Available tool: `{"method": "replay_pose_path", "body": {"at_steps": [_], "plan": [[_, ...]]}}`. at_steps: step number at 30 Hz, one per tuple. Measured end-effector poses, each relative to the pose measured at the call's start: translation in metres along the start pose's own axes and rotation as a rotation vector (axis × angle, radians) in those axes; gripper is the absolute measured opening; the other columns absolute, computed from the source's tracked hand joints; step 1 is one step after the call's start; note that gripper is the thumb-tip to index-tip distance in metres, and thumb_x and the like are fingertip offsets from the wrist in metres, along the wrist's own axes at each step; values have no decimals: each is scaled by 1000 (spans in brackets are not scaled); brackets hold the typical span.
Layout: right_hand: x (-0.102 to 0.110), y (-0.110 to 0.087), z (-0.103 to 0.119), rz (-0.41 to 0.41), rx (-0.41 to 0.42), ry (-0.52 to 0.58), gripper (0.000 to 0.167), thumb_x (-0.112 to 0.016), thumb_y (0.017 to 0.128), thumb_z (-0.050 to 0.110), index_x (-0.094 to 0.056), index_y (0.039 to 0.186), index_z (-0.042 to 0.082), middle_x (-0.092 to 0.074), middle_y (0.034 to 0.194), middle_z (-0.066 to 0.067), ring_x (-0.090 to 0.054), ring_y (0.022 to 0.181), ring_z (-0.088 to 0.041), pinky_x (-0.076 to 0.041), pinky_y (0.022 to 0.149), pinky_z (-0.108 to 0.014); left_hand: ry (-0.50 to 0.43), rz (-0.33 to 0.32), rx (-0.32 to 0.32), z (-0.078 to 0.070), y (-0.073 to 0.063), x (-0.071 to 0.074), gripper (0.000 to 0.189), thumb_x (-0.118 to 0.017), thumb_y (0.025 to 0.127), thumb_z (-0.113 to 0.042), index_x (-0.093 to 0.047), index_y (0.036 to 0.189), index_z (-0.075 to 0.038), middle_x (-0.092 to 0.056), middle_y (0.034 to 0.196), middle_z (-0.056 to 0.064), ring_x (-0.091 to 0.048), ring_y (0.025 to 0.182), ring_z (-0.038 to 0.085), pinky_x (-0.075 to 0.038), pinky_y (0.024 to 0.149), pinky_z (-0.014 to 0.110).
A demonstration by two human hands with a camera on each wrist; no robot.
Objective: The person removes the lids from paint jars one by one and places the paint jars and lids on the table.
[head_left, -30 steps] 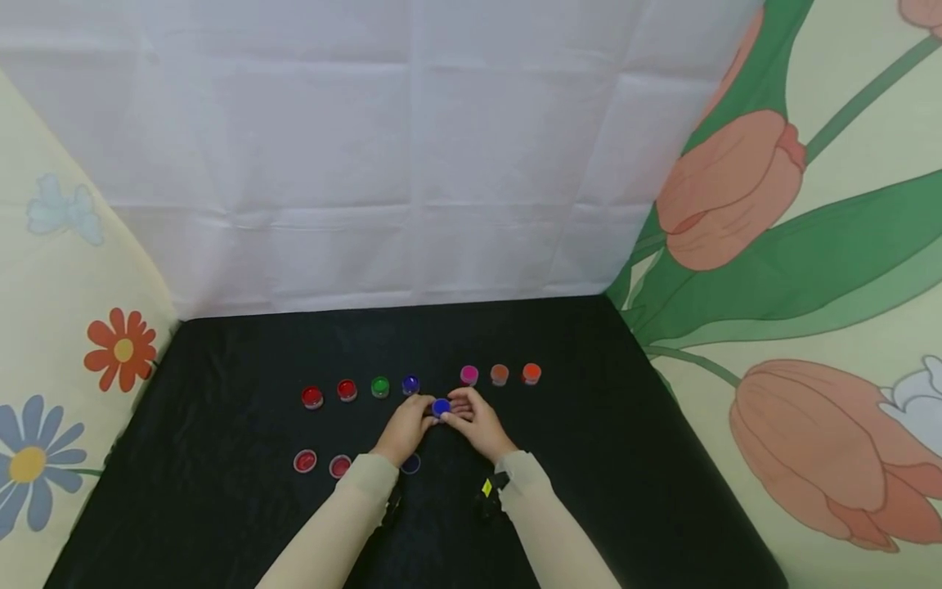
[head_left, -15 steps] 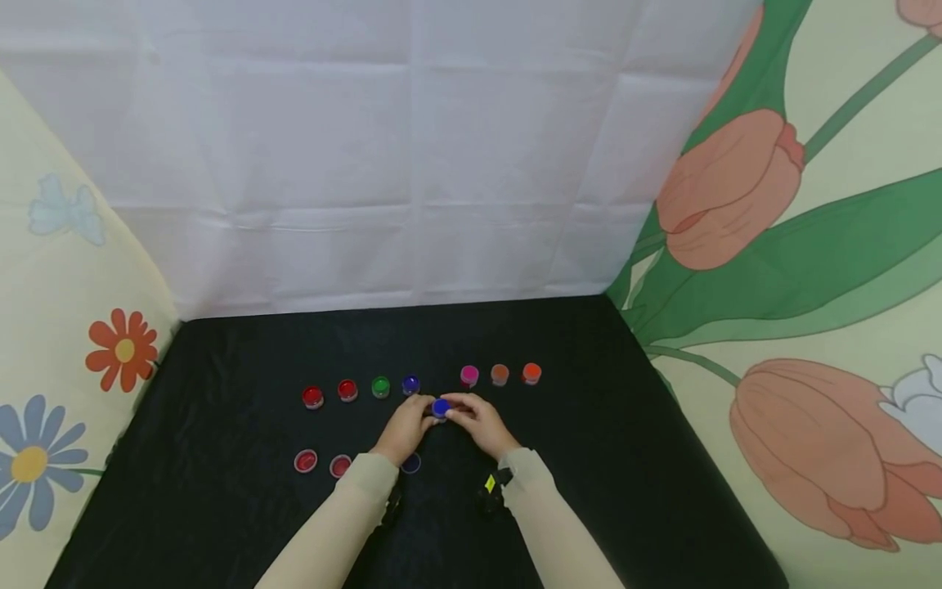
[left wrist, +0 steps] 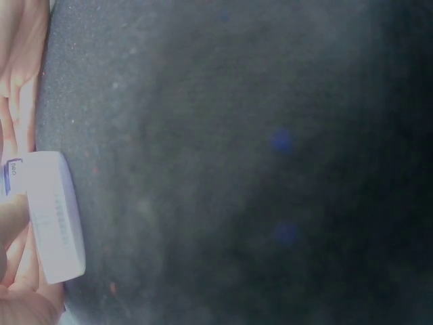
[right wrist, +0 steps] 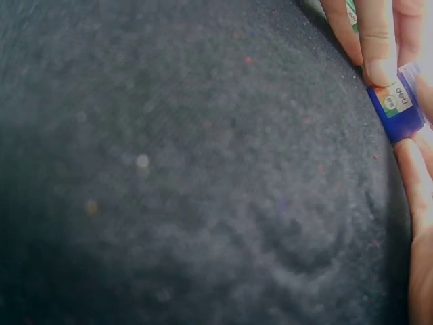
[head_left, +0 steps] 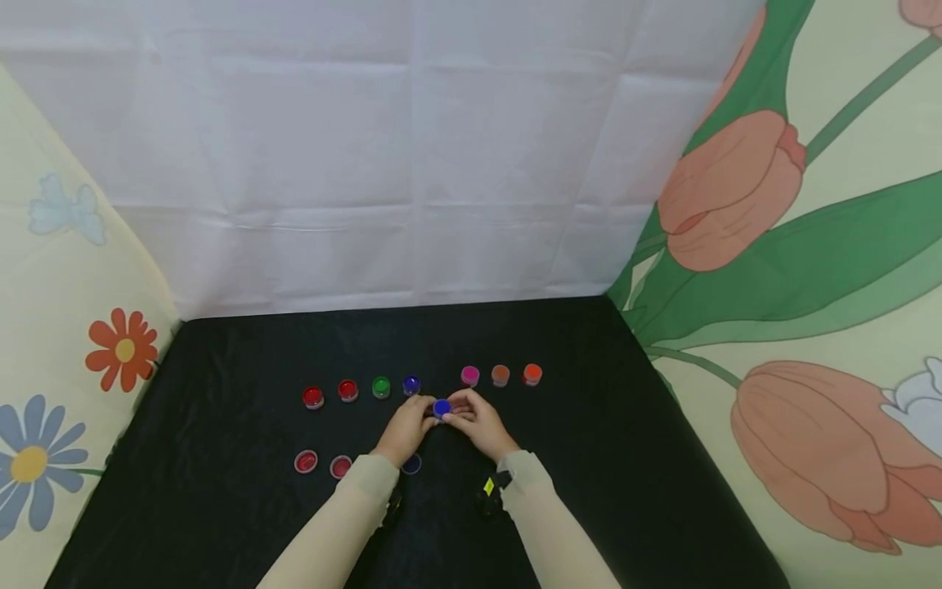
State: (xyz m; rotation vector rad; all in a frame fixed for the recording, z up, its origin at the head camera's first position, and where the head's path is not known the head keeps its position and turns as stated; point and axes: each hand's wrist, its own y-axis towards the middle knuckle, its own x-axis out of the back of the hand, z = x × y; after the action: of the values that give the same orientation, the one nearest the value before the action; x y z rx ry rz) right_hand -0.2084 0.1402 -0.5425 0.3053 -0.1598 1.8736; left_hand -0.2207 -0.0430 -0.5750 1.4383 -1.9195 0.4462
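In the head view both hands meet at the table's middle over a small paint jar with a blue lid (head_left: 441, 407). My left hand (head_left: 401, 429) holds the jar from the left, while my right hand (head_left: 478, 423) has thumb and fingers at the lid's right side. The left wrist view shows the jar's whitish body (left wrist: 59, 223) between thumb and fingers. A label reading "deli" is on the blue lid (right wrist: 406, 126) in the right wrist view, with right fingertips against it.
Behind the hands stand red (head_left: 312, 397), red (head_left: 347, 390), green (head_left: 380, 387) and blue (head_left: 411, 384) jars; pink (head_left: 469, 375), brownish-orange (head_left: 500, 375) and orange (head_left: 532, 374) ones are farther right. Lids (head_left: 305, 461) lie nearer on the black cloth (head_left: 625, 474), partly behind the left forearm.
The right hand's fingers closed in on the lid half a second ago and now sit slightly more spread around it. The left hand and the jar stay in place.
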Motion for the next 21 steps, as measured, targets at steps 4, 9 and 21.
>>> {"method": "replay_pose_path", "body": {"at_steps": [4,9,21], "plan": [[1,-1,1,1,7,-13,30,-64,99,2,-61,126,-10,-64,118,-27,-65,105,-32,-54,90,-26,1,2,-2,-1,0,0,20,-65,99,-8,-64,117,1,-63,110,14,-63,101,28,-52,94,48],[3,-2,2,15,19,-53,33,-61,101,3,-62,132,-6,-62,123,-25,-63,111,-35,-53,95,-31,4,3,1,-1,0,0,22,-66,98,-8,-64,118,2,-63,111,15,-64,103,29,-52,96,48],[0,3,-6,-16,-13,67,31,-68,95,0,-55,121,-10,-62,116,-21,-64,106,-26,-53,93,-26,17,-14,-11,0,0,0,20,-67,98,-6,-65,116,3,-62,106,13,-64,98,28,-53,92,47]]}}
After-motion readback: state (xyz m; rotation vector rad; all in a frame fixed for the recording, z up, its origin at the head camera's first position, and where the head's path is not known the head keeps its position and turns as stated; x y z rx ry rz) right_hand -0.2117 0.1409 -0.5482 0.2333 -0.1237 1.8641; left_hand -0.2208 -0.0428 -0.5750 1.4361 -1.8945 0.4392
